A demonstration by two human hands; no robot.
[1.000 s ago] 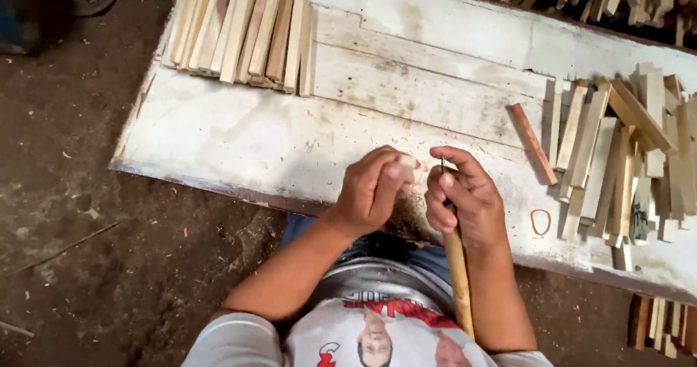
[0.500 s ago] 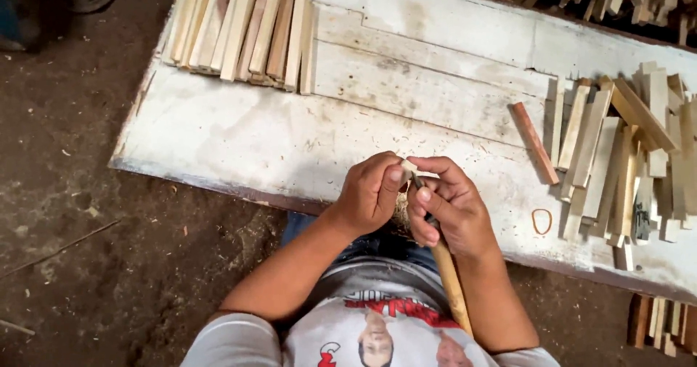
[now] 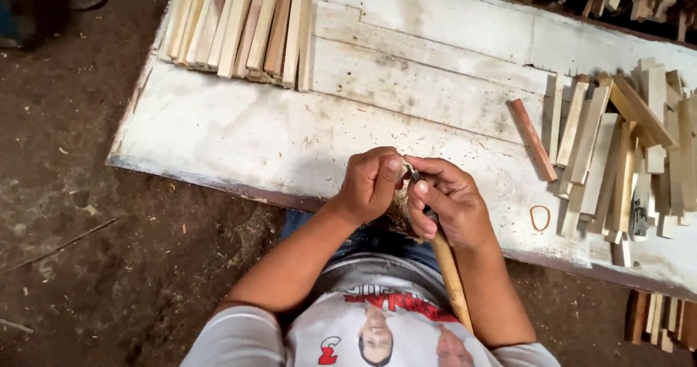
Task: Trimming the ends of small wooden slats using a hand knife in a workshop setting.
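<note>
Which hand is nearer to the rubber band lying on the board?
Right. The right hand, gripping a wooden-handled tool, sits just left of the rubber band; the left hand is farther left.

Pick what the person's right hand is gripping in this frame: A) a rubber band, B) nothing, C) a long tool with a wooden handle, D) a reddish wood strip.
C: the right hand is closed around a long tool with a wooden handle that runs back toward the body, while the rubber band and reddish wood strip lie apart on the white board.
</note>
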